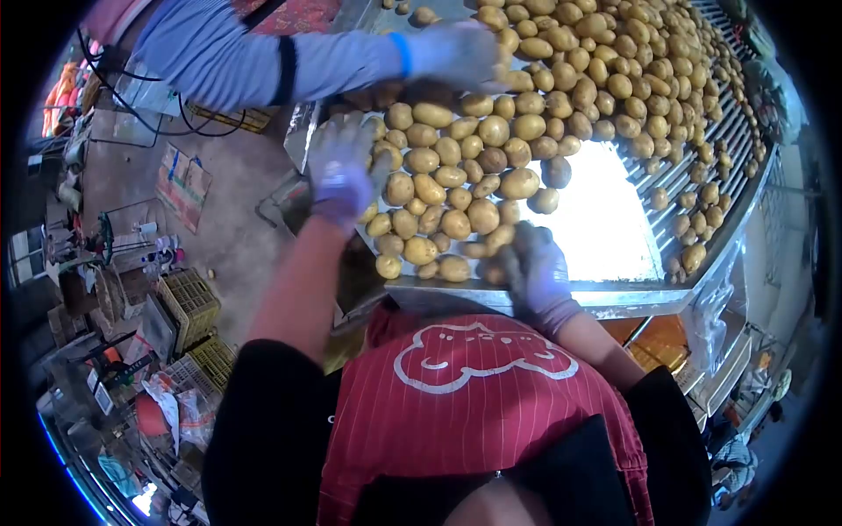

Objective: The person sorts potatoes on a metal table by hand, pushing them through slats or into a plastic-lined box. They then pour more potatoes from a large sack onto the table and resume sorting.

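Many potatoes [456,175] lie spread over a metal sorting table [605,210], piled thickest toward the back. My left hand [344,171], in a light purple glove with grey fingers, rests at the left side of the potatoes, fingers apart and somewhat blurred. Near the front edge, my right hand [539,267] in a matching glove touches the potatoes at their right side; its fingertips are blurred, and whether they grip one is unclear.
A co-worker's gloved hand [456,57] and grey-blue sleeve [324,70] reach across the back left. Metal rollers [693,158] carry more potatoes at the right. Yellow crates [189,302] stand on the floor at left.
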